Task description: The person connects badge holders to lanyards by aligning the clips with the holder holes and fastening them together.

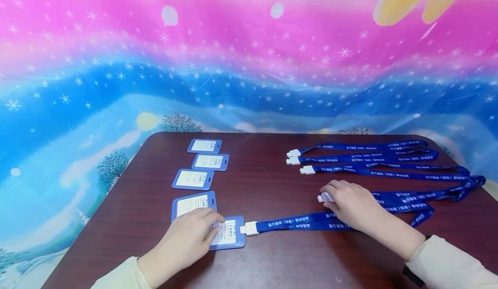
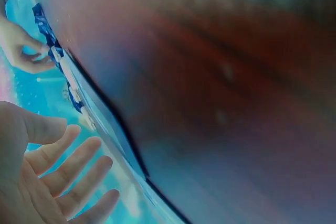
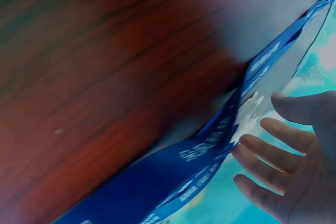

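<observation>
My left hand (image 1: 192,232) hovers over two blue card holders at the near left, its fingers apart in the left wrist view and pinching nothing. One blue card holder (image 1: 233,242) joins the white clip (image 1: 251,228) of a blue lanyard (image 1: 288,223) stretching right. Partly behind the hand lies another card holder (image 1: 194,201). My right hand (image 1: 352,204) is over a second lanyard (image 1: 404,197), next to its white clip (image 1: 326,197). Thumb and fingers of that hand (image 3: 299,150) stand apart in the right wrist view; whether they touch the clip cannot be told.
Three more card holders (image 1: 192,179) form a column toward the back left. At the back right lie three folded blue lanyards (image 1: 373,157), white clips facing left. Behind the dark wooden table (image 1: 253,172) hangs a colourful cloth backdrop (image 1: 249,64).
</observation>
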Demonstrator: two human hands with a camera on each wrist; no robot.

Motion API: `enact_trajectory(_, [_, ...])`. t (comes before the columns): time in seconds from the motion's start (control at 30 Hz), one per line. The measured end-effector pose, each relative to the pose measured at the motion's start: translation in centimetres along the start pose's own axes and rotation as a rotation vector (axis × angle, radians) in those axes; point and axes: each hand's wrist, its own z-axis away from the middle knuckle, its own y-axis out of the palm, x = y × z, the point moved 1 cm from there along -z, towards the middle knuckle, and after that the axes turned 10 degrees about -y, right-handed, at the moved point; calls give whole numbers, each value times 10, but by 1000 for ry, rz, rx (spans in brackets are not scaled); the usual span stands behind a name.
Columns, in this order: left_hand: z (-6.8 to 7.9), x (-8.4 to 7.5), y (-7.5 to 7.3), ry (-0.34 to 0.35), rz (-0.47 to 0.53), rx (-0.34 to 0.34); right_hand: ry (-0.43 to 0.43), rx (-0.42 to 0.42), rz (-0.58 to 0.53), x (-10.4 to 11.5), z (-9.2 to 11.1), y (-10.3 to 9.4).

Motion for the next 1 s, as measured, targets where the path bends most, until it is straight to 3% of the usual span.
enact_trajectory(0.2, [-8, 13, -2, -2, -35, -24, 20, 35, -12, -8, 4, 4])
enact_trajectory(0.4, [-18, 29, -6, -16, -95, -1, -5, 0, 0, -9, 6, 7])
enact_trajectory(0.7, [-32, 56, -8, -118, -179, 119, 4, -50, 8, -7, 2, 8])
enact_trajectory(0.87, [-35, 61, -6, -214, -134, 221, 15, -56, 13, -6, 1, 8])
enact_trajectory(1.0, [-36, 60, -2, -241, -111, 234, 25, -55, 23, -5, 0, 9])
